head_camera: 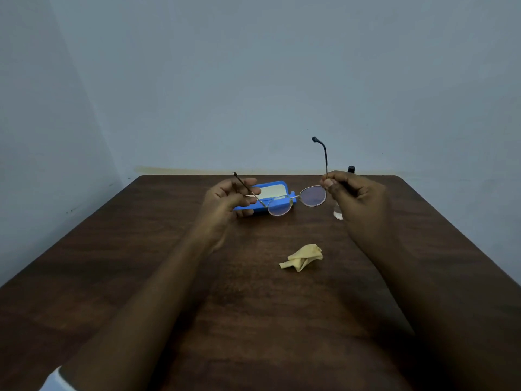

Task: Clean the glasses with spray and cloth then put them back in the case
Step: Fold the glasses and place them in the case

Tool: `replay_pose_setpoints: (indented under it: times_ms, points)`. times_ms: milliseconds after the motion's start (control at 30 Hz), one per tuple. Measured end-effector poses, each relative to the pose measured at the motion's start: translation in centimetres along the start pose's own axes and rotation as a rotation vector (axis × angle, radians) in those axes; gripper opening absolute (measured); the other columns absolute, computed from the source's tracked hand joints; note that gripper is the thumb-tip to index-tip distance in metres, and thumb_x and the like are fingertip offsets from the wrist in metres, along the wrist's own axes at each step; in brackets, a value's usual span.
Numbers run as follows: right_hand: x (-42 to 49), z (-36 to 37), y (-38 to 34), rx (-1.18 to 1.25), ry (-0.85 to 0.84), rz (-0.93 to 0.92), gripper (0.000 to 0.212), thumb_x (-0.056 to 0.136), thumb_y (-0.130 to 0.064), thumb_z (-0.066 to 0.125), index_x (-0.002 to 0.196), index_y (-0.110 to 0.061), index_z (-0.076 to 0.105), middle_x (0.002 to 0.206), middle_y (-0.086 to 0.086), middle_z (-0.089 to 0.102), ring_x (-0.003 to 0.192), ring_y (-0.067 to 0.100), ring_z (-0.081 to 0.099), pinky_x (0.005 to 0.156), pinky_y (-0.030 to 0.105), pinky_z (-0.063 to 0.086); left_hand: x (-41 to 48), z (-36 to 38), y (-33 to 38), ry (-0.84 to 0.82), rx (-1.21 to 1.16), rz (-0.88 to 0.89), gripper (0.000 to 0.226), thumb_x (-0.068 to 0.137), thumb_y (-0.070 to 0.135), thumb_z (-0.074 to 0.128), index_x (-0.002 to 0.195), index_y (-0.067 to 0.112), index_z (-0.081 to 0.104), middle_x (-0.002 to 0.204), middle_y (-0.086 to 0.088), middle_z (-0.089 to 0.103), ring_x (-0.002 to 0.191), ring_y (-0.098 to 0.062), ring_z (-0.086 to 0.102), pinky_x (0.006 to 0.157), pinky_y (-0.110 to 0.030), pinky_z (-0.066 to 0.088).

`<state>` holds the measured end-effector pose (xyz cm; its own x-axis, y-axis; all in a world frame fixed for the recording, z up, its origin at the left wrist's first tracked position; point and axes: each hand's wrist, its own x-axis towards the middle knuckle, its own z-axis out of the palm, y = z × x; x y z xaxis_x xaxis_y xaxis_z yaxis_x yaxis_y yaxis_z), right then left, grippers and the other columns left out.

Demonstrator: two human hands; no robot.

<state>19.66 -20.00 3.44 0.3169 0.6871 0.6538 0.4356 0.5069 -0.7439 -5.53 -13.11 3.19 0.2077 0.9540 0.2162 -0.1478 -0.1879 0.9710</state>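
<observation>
Over table (141,249) | glasses (296,200) | temples pinched: left fingers (251,182), right fingers (328,183)

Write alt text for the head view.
The left hand and right hand each hold a temple of the wire-framed glasses above a brown table. An open blue case lies behind them, a crumpled yellow cloth nearer.

Only one view here: a wide-angle cam on the person's head, facing forward and tipped down over the table (112,277). It sits close in. Both forearms run up from the bottom edge, and the left hand (225,197) and right hand (358,198) land about mid-frame, holding the glasses (312,196) between their fingers. Nearer than the fingers it's all tabletop; past them, just the far table edge, then wall (253,80) filling the top half.
</observation>
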Motion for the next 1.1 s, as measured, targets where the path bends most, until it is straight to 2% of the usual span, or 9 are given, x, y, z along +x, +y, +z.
replay_pose_setpoints:
  times_ms: [100,233,300,400,533,700,833,933,1100]
  points:
    - [-0.2,0.0,-0.2,-0.041,0.053,-0.048,0.016,0.097,-0.015,0.070,0.109,-0.010,0.079,0.100,-0.004,0.079,0.099,0.009,0.073,0.090,0.028,0.056,-0.4,0.4,0.0,-0.065,0.062,0.090,0.030,0.094,-0.009,0.063,0.111,0.013,0.075,0.111,-0.006,0.079,0.104,-0.017,0.071,0.082,-0.036,0.061]
    - [-0.6,0.1,-0.6,-0.039,0.068,-0.112,0.018,0.097,-0.012,0.069,0.112,-0.009,0.078,0.099,-0.004,0.078,0.094,0.007,0.073,0.085,0.027,0.056,-0.9,1.2,-0.1,0.031,0.164,0.241,0.016,0.091,0.001,0.077,0.099,0.015,0.078,0.103,-0.004,0.080,0.098,-0.016,0.073,0.093,-0.049,0.060]
    - [-0.8,0.1,-0.6,-0.025,0.063,-0.133,0.018,0.098,-0.012,0.068,0.113,-0.008,0.077,0.094,-0.005,0.076,0.085,0.003,0.070,0.079,0.027,0.055,-1.1,1.4,0.1,0.079,0.189,0.309,0.013,0.090,0.001,0.079,0.098,0.011,0.079,0.098,-0.005,0.081,0.092,-0.016,0.074,0.090,-0.044,0.060]
    - [-0.8,-0.1,-0.4,-0.005,0.066,-0.175,0.020,0.098,-0.010,0.066,0.115,-0.005,0.076,0.099,-0.009,0.077,0.088,0.000,0.069,0.082,0.026,0.055,-1.2,1.3,0.6,0.100,0.217,0.421,0.015,0.090,-0.001,0.078,0.105,0.002,0.078,0.101,-0.007,0.081,0.097,-0.018,0.076,0.087,-0.030,0.060]
    - [-0.7,-0.2,0.1,0.010,0.037,-0.163,0.020,0.099,-0.007,0.067,0.117,-0.006,0.075,0.080,-0.028,0.066,0.075,-0.005,0.062,0.074,0.016,0.048,-0.9,1.0,0.3,0.120,0.202,0.447,0.018,0.091,-0.002,0.076,0.106,0.007,0.080,0.103,-0.005,0.081,0.102,-0.023,0.077,0.091,-0.032,0.061]
    - [-0.5,-0.3,-0.2,-0.022,0.034,-0.197,0.022,0.097,0.002,0.066,0.115,-0.006,0.075,0.098,-0.006,0.076,0.092,0.002,0.071,0.082,0.020,0.053,-0.5,0.9,-0.2,0.127,0.205,0.447,0.025,0.091,-0.001,0.077,0.103,0.020,0.081,0.103,0.002,0.082,0.103,-0.020,0.077,0.094,-0.040,0.061]
    - [-0.6,-0.3,-0.2,-0.062,0.034,-0.218,0.022,0.096,0.005,0.066,0.112,-0.005,0.076,0.098,-0.004,0.076,0.091,0.001,0.070,0.080,0.016,0.051,-0.5,0.9,-0.4,0.130,0.229,0.449,0.025,0.093,-0.001,0.073,0.103,0.020,0.081,0.103,0.004,0.082,0.099,-0.022,0.077,0.092,-0.040,0.061]
    - [-0.7,-0.1,-0.1,-0.062,0.034,-0.212,0.018,0.096,0.002,0.065,0.110,-0.002,0.076,0.102,0.002,0.077,0.098,0.010,0.073,0.086,0.023,0.054,-0.5,1.0,-0.5,0.133,0.230,0.473,0.023,0.094,-0.003,0.071,0.099,0.017,0.080,0.099,0.006,0.082,0.096,-0.014,0.076,0.085,-0.034,0.060]
    - [-0.7,0.0,-0.1,-0.068,0.017,-0.193,0.019,0.097,0.001,0.064,0.110,-0.006,0.076,0.099,0.003,0.077,0.096,0.013,0.074,0.087,0.027,0.057,-0.6,0.9,-0.5,0.130,0.358,0.586,0.033,0.093,-0.001,0.073,0.100,0.032,0.078,0.101,0.014,0.080,0.102,-0.013,0.075,0.090,-0.045,0.061]
